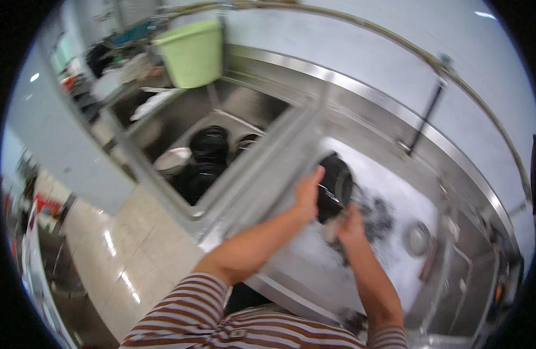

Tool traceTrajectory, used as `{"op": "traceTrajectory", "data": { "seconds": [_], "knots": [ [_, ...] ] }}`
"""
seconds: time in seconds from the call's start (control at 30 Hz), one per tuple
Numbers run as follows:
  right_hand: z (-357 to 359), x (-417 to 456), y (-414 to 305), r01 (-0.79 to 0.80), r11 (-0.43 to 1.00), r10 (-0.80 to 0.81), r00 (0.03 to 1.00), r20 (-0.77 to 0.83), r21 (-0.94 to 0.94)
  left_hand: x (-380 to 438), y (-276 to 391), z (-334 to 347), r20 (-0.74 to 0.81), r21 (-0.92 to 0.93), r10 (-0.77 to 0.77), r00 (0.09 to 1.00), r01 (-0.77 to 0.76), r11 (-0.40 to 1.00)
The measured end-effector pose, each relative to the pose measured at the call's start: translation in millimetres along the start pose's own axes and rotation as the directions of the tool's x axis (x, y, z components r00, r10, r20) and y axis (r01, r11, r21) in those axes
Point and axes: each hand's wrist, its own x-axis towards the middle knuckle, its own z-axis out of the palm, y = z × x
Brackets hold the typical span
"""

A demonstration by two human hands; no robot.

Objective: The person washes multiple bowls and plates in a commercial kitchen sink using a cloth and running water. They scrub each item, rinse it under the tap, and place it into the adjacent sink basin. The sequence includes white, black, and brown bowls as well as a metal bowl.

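A glossy black bowl (335,187), tilted on its side, is held between my two hands above a sink basin filled with white suds (399,187). My left hand (309,194) grips its left side. At its lower right edge is my right hand (351,224), with something pale, too blurred to name, beside the fingers. Dark shapes show through the foam behind the bowl. A round, clear or metallic dish (417,238) lies at the right part of the suds.
Left, a second steel basin (246,163) holds stacked black bowls (209,146) and a whitish bowl (173,159). A light green plastic bucket (194,54) stands at its back corner. A dark upright pipe (427,115) rises by the rear wall. Another basin lies right.
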Motion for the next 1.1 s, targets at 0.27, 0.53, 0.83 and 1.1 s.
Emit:
{"op": "traceTrajectory", "data": {
  "seconds": [0.27,0.53,0.83,1.1],
  "knots": [
    [21,-60,-37,-0.143,0.983,0.121,0.975,0.184,0.114,-41,-4,18,0.701,0.697,0.17,0.693,-0.716,0.043],
    [-18,-67,-66,-0.175,0.972,0.181,0.983,0.025,-0.157,-69,-16,32,0.782,0.364,-0.389,0.486,-0.864,-0.349],
    [-91,-7,-34,-0.114,0.991,0.105,0.987,-0.122,-0.069,-41,8,27,0.881,0.468,0.198,0.43,-0.853,-0.23],
    [-83,-8,-49,-0.011,0.971,-0.017,0.993,-0.115,-0.237,-6,-9,-15,0.15,0.584,-0.734,0.663,0.539,0.606]
  ]
}}
